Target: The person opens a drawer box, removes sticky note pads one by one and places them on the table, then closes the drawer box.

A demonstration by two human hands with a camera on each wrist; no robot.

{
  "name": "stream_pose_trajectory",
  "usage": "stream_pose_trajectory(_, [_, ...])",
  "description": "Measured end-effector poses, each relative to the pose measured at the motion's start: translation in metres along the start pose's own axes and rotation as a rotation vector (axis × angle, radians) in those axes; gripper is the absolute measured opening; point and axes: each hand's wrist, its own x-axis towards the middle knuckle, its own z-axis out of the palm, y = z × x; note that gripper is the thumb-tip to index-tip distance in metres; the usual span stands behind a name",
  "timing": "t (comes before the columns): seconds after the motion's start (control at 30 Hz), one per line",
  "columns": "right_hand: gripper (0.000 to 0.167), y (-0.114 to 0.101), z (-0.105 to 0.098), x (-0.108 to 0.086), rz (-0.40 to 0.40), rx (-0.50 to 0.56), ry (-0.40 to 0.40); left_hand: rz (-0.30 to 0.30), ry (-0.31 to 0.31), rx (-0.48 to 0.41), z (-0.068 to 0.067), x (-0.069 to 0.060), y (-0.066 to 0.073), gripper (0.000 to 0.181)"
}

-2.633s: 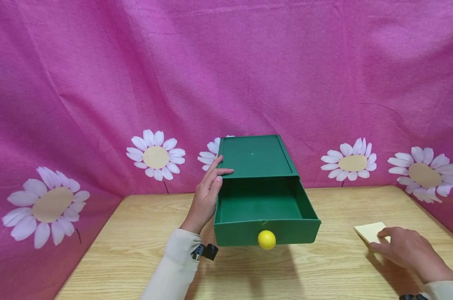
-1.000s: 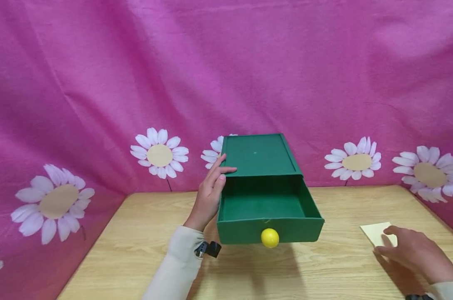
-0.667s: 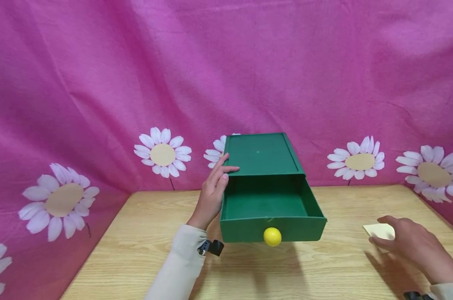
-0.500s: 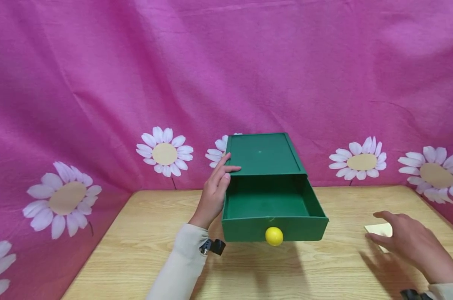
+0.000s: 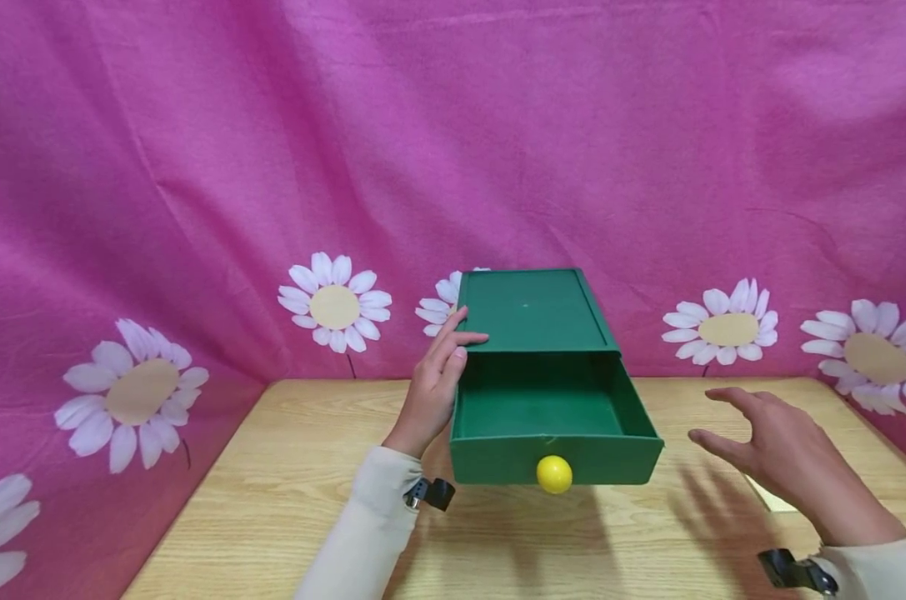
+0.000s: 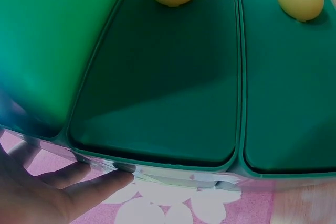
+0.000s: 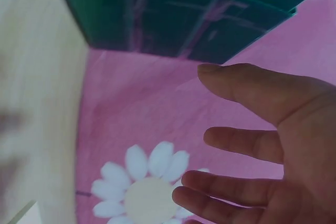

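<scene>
A green drawer cabinet (image 5: 528, 308) stands mid-table with its top drawer (image 5: 490, 463) pulled out. Nothing lies on the visible part of that drawer's floor, and a round yellow knob (image 5: 554, 475) sits on its front. My left hand (image 5: 432, 392) rests along the cabinet's left side, fingertips on the top edge. In the left wrist view, its fingers (image 6: 97, 190) lie extended against the side, near two closed drawers (image 6: 157, 103) with yellow knobs. To the right, my right hand (image 5: 786, 458) hovers with fingers spread, holding nothing. Beneath it, a pale yellow paper pad (image 5: 772, 497) is mostly hidden.
The wooden table (image 5: 272, 500) meets a pink cloth (image 5: 498, 150) printed with white daisies at the back and sides. Shadows of the right hand and the cabinet fall on the tabletop.
My right hand has let go of the paper pad, opened its fingers, and moved up and leftward toward the drawer. The pad stays on the table; my left hand keeps its place on the cabinet.
</scene>
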Motion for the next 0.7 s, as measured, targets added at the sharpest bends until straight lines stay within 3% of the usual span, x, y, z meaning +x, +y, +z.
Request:
stream_pose_trajectory(0.1, [0.057,-0.012,-0.003,0.006,-0.032,0.025,0.053,0.008,0.003,0.0,0.0,0.001,0.0,0.033])
stream_pose_trajectory(0.37, [0.06,-0.044,-0.013,0.015,-0.058,0.081,0.1,0.005,0.0,0.009,0.001,0.001,-0.001,0.033])
stream_pose_trajectory(0.7, [0.049,-0.07,-0.024,0.02,-0.132,0.159,0.312,0.017,0.003,0.011,0.0,0.001,0.0,0.033])
